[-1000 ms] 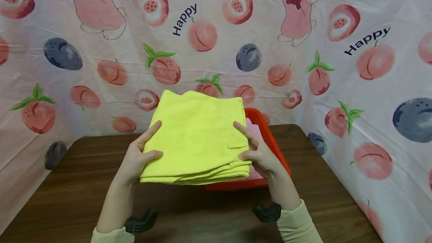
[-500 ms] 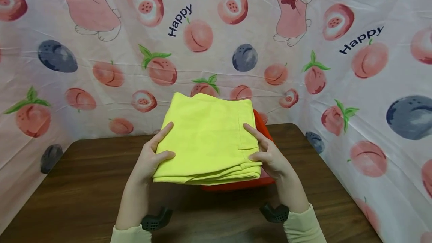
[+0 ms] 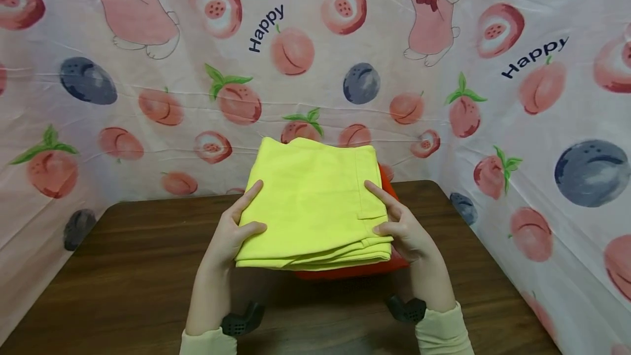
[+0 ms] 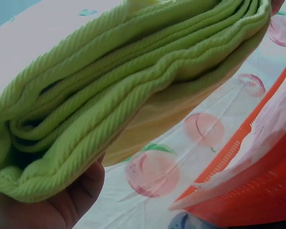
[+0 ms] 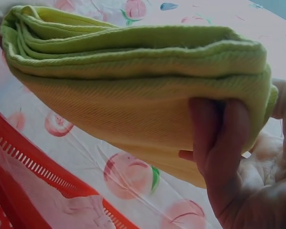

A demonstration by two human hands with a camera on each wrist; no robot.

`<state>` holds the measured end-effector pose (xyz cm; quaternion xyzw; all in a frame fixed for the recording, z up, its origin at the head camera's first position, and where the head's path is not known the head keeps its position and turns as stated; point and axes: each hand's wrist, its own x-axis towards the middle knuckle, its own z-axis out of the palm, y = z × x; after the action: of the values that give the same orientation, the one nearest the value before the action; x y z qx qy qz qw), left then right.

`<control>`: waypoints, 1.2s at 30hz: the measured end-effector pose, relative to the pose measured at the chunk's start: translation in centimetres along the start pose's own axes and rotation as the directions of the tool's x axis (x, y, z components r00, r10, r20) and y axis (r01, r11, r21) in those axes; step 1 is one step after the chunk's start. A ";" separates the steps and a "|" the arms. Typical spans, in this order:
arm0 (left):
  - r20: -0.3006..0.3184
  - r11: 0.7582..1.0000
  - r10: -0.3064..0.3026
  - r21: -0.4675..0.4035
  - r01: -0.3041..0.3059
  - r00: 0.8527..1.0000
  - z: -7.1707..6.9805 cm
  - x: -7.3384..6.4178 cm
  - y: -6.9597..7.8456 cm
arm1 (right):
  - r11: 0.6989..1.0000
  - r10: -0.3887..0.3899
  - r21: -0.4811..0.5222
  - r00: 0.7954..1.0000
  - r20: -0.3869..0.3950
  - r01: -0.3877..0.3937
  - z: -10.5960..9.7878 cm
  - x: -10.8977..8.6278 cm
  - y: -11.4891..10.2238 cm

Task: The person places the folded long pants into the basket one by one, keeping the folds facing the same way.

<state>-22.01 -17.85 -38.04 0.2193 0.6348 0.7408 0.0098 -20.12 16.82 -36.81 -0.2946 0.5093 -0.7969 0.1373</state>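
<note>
A folded yellow garment (image 3: 310,201) of twill-like cloth, with stitched seams near its right edge, is held up above the table by both hands. The left hand (image 3: 237,232) grips its left side, thumb and forefinger on the top face. On the right side the right hand (image 3: 401,229) holds it the same way. Beneath the fold in the right wrist view, curled fingers (image 5: 221,138) support the underside. Several stacked layers show along the near edge in the left wrist view. Behind the garment, a red plastic basket (image 3: 345,274) is mostly hidden.
Pink cloth (image 5: 52,198) lies inside the slotted basket. The basket stands on a dark wooden table (image 3: 123,267). A fruit-print curtain (image 3: 305,97) hangs behind the table and along its right side. Dark mounts (image 3: 244,319) sit at both wrists.
Both hands have carried the folded garment to the right, the left hand shifting more. It covers more of the basket, and the pink cloth has dropped out of sight in the head view.
</note>
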 end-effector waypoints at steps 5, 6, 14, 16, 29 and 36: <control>0.003 1.000 -0.009 -0.013 0.009 1.000 -0.1 0.1 -0.9 | 1.000 0.010 0.004 1.000 -0.007 -0.010 -0.3 0.2 0.1; 0.000 1.000 -0.012 -0.015 0.012 1.000 -0.1 0.1 -1.0 | 1.000 0.010 0.001 1.000 -0.007 -0.010 -0.4 0.3 0.2; -0.011 0.997 -0.044 -0.062 0.044 0.999 0.3 0.2 -1.2 | 1.000 0.029 0.002 0.999 -0.014 -0.029 -0.9 0.3 0.4; -0.009 0.996 -0.049 -0.081 0.049 0.999 0.4 0.3 -1.3 | 1.000 0.031 -0.002 0.999 -0.019 -0.031 -1.0 0.3 0.4; -0.058 0.987 -0.014 -0.160 0.004 0.998 1.3 0.1 -1.3 | 1.000 0.012 0.011 0.993 -0.118 -0.010 -0.4 0.5 0.9; -0.101 0.977 0.026 -0.208 -0.047 0.995 2.1 0.2 -1.0 | 0.983 -0.060 0.170 0.997 -0.055 0.069 0.3 0.3 0.7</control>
<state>-21.71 -15.64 -38.72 0.1925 0.5486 0.8136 -0.0117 -20.24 16.07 -37.25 -0.2784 0.4320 -0.8489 0.1237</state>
